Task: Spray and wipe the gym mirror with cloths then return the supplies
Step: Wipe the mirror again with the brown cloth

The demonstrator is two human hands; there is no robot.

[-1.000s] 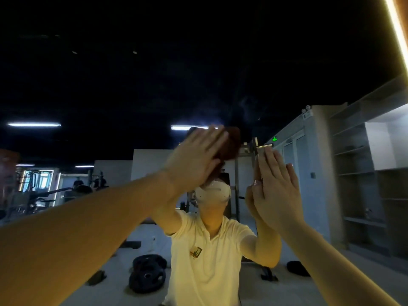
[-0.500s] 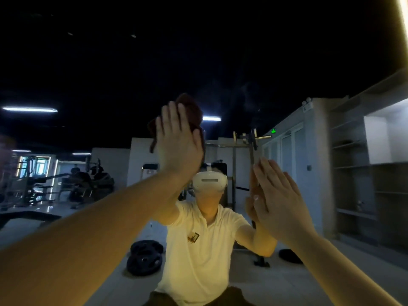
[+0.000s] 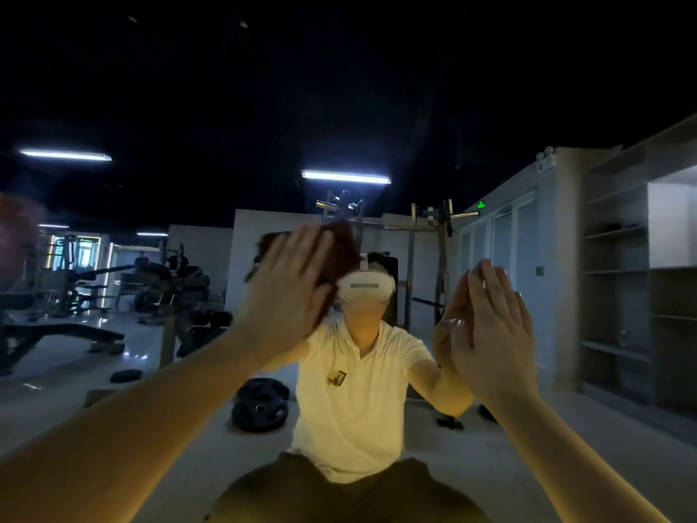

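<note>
Two hands are up on the one mirror [image 3: 377, 88], which fills nearly the whole frame. My left hand [image 3: 290, 292], centre-left, has its fingers straight and together and presses a single cloth [image 3: 341, 251] flat against the glass. The cloth is dark reddish-brown, soft and fuzzy at its edges. Most of it is hidden behind my palm, and only its top and right side stick out, blurred. My right hand [image 3: 494, 334], right of centre, holds nothing. Its fingers are straight and it lies flat on the glass, meeting its own reflection fingertip to fingertip.

In the reflection I count two bright light tubes [image 3: 346, 178] on the dark ceiling and two fainter, shorter ones at middle left. There is one smooth white headset [image 3: 364, 290] and one pale polo shirt [image 3: 354, 402]. A stack of black round weight plates [image 3: 260, 407] lies on the floor, too dark to count. Open shelves [image 3: 618, 296] run down the right side, cut off by the frame edge. A reddish blur [image 3: 15, 235] at the left edge is too smeared to identify.
</note>
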